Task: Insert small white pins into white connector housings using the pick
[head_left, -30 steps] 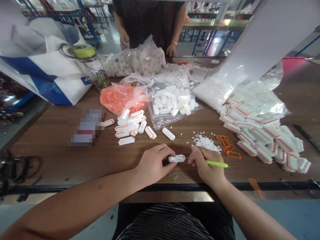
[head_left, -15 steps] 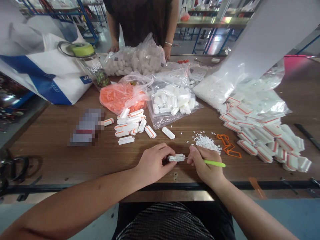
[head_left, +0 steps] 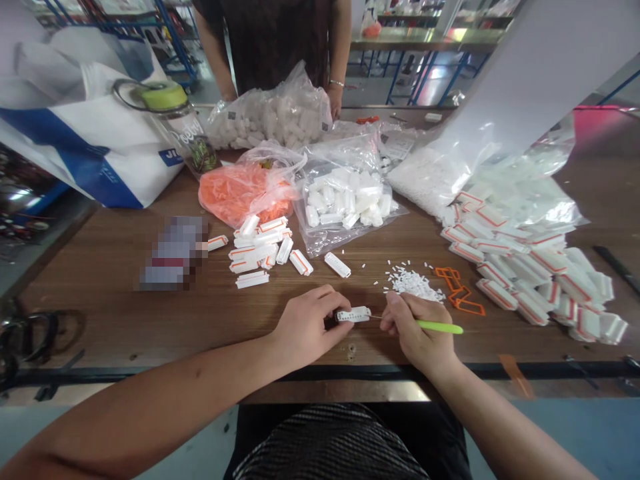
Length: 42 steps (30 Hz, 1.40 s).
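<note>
Between thumb and fingers, my left hand (head_left: 313,327) pinches a small white plastic connector housing (head_left: 354,315) dotted with rows of holes, just above the table. My right hand (head_left: 420,333) is closed like a pen grip around a thin metal pick with a lime-green handle (head_left: 440,327). The pick's tip points left at the right end of the housing; whether it touches cannot be made out. Just beyond my right hand lies a heap of tiny white pegs (head_left: 414,283), with several orange frames (head_left: 456,291) beside it.
White housings with orange seams lie left of centre (head_left: 260,247) and in a large pile (head_left: 545,273) at right. Behind are a bag of orange parts (head_left: 245,190), a bag of white parts (head_left: 345,200), a bottle (head_left: 185,127) and a blurred flat object (head_left: 175,253). A person (head_left: 280,40) stands opposite.
My right hand has drawn slightly right with the pick, away from the housing. My left hand and the housing stay almost where they were.
</note>
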Each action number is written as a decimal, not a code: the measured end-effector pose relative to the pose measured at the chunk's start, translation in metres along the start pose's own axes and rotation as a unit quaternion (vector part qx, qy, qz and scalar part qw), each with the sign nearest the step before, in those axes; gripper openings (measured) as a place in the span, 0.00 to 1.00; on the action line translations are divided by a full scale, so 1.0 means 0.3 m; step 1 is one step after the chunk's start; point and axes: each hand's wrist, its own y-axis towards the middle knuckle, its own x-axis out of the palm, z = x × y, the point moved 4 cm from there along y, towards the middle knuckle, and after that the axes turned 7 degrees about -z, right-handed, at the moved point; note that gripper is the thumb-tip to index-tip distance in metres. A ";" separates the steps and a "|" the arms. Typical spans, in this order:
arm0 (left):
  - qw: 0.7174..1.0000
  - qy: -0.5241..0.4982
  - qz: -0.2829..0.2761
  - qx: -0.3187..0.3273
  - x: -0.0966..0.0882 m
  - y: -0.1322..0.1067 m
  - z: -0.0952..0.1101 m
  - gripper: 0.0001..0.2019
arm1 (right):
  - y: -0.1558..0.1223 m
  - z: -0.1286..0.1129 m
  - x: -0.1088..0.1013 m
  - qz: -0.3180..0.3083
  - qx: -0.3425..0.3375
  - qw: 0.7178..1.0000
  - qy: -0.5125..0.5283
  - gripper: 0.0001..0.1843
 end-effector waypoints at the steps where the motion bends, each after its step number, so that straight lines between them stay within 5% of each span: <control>1: 1.000 -0.001 0.000 -0.001 0.000 0.000 0.000 0.03 | 0.001 -0.001 0.000 0.000 -0.002 1.000 -0.002 0.26; 42: 1.000 -0.006 -0.010 -0.016 0.004 -0.002 -0.003 0.03 | -0.006 -0.042 -0.003 0.008 -0.064 0.995 -0.072 0.25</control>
